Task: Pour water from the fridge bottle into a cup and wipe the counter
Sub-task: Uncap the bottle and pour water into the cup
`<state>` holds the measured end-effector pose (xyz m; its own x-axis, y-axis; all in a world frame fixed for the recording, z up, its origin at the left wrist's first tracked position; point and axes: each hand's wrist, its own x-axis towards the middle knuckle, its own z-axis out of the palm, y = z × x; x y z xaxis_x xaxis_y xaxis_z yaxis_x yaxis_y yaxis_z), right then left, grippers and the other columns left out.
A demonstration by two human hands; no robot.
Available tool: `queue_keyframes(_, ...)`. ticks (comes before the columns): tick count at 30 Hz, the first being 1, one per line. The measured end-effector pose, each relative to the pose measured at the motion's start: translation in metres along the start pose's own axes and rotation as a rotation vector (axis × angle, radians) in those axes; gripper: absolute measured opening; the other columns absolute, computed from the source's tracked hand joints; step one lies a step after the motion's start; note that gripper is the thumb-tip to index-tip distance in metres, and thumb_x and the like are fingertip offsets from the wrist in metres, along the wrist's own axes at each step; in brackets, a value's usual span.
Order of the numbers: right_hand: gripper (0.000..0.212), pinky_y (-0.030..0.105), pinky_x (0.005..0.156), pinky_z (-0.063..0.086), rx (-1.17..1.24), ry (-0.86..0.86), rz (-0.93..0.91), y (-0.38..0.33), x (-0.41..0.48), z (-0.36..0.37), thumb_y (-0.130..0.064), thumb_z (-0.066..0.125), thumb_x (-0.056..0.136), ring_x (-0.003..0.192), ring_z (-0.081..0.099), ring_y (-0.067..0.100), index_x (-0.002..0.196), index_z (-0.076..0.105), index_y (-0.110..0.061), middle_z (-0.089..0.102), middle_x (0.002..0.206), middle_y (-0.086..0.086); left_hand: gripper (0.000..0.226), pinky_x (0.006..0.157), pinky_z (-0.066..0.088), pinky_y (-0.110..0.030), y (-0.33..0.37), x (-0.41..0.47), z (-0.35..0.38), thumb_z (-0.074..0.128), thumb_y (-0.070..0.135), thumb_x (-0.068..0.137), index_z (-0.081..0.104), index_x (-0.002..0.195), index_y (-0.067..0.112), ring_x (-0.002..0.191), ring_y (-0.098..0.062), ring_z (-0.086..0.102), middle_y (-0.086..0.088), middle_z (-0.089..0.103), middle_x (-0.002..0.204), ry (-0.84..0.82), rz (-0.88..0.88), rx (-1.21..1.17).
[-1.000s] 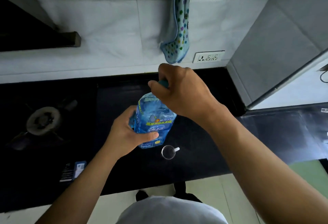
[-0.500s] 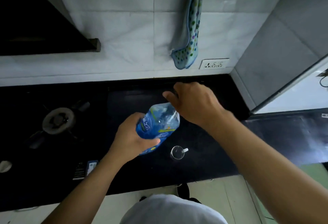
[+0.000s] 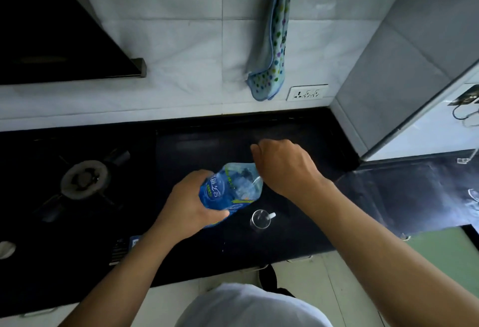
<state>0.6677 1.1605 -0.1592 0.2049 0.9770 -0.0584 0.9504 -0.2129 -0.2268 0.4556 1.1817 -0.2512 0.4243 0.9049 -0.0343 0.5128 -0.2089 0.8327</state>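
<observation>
**Right hand off the bottle top; pour not yet begun**

- Since a second ago, the right hand [image 3: 282, 167] has left the top of the bottle and gone toward the back of the counter. The bottle has sunk lower and tipped over further.
- Right hand: knuckles up, fingers curled under. Whether they hold a cap cannot be told.
- Left hand [image 3: 190, 203]: wrapped round the body of the blue-labelled plastic water bottle [image 3: 229, 188]. It holds the bottle in the air, leaning, with its top toward the right hand. The mouth is not visible.
- Small glass cup [image 3: 260, 219]: upright on the black counter [image 3: 298, 238], just beside the bottle's lower end.
- Spotted towel [image 3: 272, 49]: hangs on the tiled wall, well apart. A gas burner [image 3: 84, 180] sits at the left.

Judged step: uncapping is likely just finished and the pour is next. The big bottle's mouth must be brought over a narrow rim and tipped slowly. The towel looks handy for wiping.
</observation>
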Motion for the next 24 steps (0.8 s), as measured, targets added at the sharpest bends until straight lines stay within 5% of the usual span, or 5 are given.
queue_keyframes(2, 0.045, 0.034, 0.064, 0.037, 0.039, -0.023, 0.107, -0.007, -0.004, -0.001, -0.05, 0.034, 0.104, 0.083, 0.065, 0.04, 0.08, 0.054, -0.017, 0.068, 0.087, 0.014, 0.063, 0.073, 0.048, -0.01, 0.001, -0.002, 0.004, 0.096, 0.023, 0.048, 0.063, 0.101, 0.033, 0.087, 0.0, 0.065, 0.014, 0.068, 0.097, 0.006, -0.006, -0.027)
queue_keyframes(8, 0.021, 0.033, 0.062, 0.047, 0.298, 0.231, -0.685, 0.01, -0.01, -0.003, -0.022, 0.049, 0.1, 0.071, 0.055, 0.024, 0.1, 0.066, -0.011, 0.055, 0.085, 0.006, 0.062, 0.08, 0.059, -0.031, -0.007, -0.004, -0.005, 0.096, 0.017, 0.053, 0.065, 0.104, 0.033, 0.094, -0.018, 0.073, -0.001, 0.074, 0.104, -0.143, -0.042, -0.302)
queue_keyframes(11, 0.03, 0.035, 0.074, 0.054, 0.356, 0.166, -0.524, 0.013, -0.009, -0.001, -0.027, 0.051, 0.099, 0.084, 0.061, 0.023, 0.125, 0.061, -0.016, 0.058, 0.101, 0.004, 0.061, 0.082, 0.06, -0.034, -0.004, -0.003, 0.001, 0.095, 0.016, 0.053, 0.064, 0.103, 0.036, 0.091, -0.014, 0.073, 0.002, 0.074, 0.102, -0.061, -0.058, -0.264)
queue_keyframes(16, 0.044, 0.035, 0.049, 0.038, 0.175, 0.288, -0.178, 0.008, -0.006, 0.011, -0.051, 0.045, 0.1, 0.054, 0.051, 0.032, 0.074, 0.046, -0.016, 0.048, 0.057, -0.002, 0.064, 0.079, 0.057, -0.024, 0.001, 0.004, 0.006, 0.096, 0.018, 0.054, 0.062, 0.106, 0.033, 0.09, -0.004, 0.07, 0.01, 0.071, 0.1, -0.008, -0.008, -0.111)
queue_keyframes(24, 0.044, 0.035, 0.067, 0.051, 0.378, 0.2, -0.186, 0.018, -0.01, 0.002, -0.058, 0.054, 0.092, 0.076, 0.059, 0.024, 0.117, 0.057, -0.022, 0.055, 0.096, 0.002, 0.065, 0.079, 0.054, -0.02, 0.0, 0.003, 0.007, 0.096, 0.017, 0.054, 0.062, 0.106, 0.035, 0.091, -0.003, 0.069, 0.012, 0.071, 0.1, 0.015, -0.011, -0.089)
